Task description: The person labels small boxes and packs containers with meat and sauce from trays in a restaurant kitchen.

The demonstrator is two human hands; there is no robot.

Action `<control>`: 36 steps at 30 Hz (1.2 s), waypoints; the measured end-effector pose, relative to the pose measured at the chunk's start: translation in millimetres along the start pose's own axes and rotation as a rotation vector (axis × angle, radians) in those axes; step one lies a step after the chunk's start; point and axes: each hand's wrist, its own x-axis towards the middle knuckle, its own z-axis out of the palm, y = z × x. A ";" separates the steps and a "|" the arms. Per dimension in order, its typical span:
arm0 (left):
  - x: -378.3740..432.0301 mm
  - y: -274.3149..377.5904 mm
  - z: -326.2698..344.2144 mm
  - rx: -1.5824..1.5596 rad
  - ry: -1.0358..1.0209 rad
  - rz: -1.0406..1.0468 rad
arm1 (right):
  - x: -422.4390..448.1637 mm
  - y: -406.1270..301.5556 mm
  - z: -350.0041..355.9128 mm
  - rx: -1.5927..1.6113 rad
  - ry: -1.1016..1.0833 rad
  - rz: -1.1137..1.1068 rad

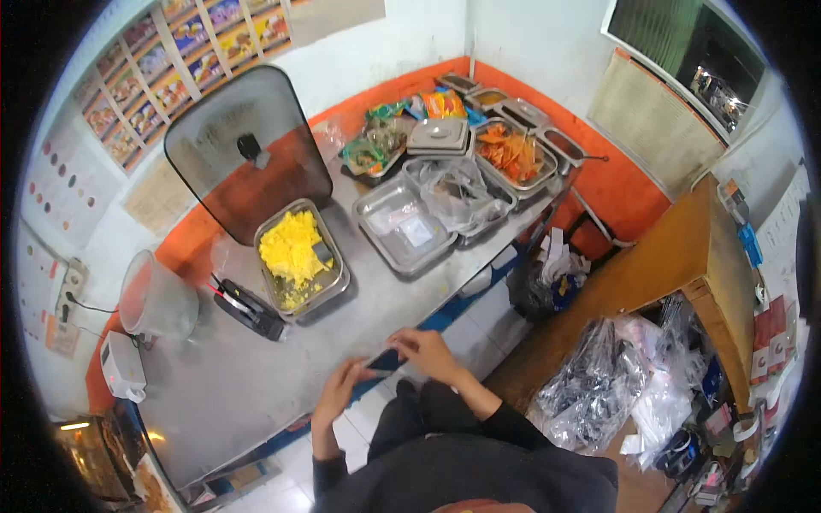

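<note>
Both my hands are in front of my body, at the near edge of the steel table [378, 320]. A small thin flat item [383, 363], dark with a pale edge, spans the gap between them; its exact kind is unclear. My left hand [340, 385] grips its left end. The fingers of my right hand [426, 353] pinch its other end. Beyond them stands a steel pan [343, 288] of crumbly yellow food [292, 247], with a flat grey scraper-like piece [322, 251] stuck in it. Black tongs or a similar long tool [250, 311] lies left of the pan.
A dark translucent lid [250, 147] leans on the wall behind the pan. Rightward are a steel tray with packets [401, 224], bagged food [465, 199] and a pan of orange chips [510, 157]. A translucent bucket [160, 298] stands left. Plastic bags [616, 385] heap at right.
</note>
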 end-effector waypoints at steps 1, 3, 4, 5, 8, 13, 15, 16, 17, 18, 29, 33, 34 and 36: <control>17.0 13.9 0.5 0.041 0.010 0.018 | -1.4 9.4 -5.2 0.001 0.018 0.073; 45.2 42.0 3.4 0.038 -0.002 0.005 | 4.0 -5.4 -37.4 0.117 0.141 0.159; 60.4 50.8 6.9 0.096 0.012 0.017 | 8.2 -9.4 -52.6 0.165 0.201 0.216; 79.5 54.3 12.8 0.155 0.025 0.037 | 12.4 2.8 -64.1 0.193 0.284 0.210; 163.0 50.2 36.7 0.301 0.120 0.282 | 35.7 17.5 -96.8 0.292 0.500 0.223; 318.3 31.7 35.5 0.773 0.520 0.427 | 80.0 38.5 -143.3 0.280 0.516 0.187; 368.1 21.2 16.8 0.937 0.654 0.314 | 101.9 42.4 -174.1 0.206 0.460 0.140; 381.0 19.9 11.2 0.940 0.678 0.294 | 113.3 43.1 -193.1 0.158 0.428 0.143; 391.7 18.4 4.5 1.171 0.624 0.226 | 124.0 51.2 -210.0 0.163 0.396 0.136; 399.9 20.7 -2.3 1.402 0.558 0.148 | 134.0 59.0 -226.6 0.158 0.377 0.139; 385.8 69.0 -21.6 0.675 0.663 -0.073 | 234.6 109.2 -335.8 0.204 0.153 0.204; 369.5 93.2 2.2 0.196 0.800 0.180 | 278.2 91.9 -313.2 0.225 -0.047 0.091; 367.9 100.9 14.8 0.195 0.819 0.176 | 291.6 85.7 -298.9 0.189 -0.115 0.051; 375.9 116.0 47.6 0.078 0.827 0.140 | 321.1 85.9 -258.5 0.125 -0.123 -0.253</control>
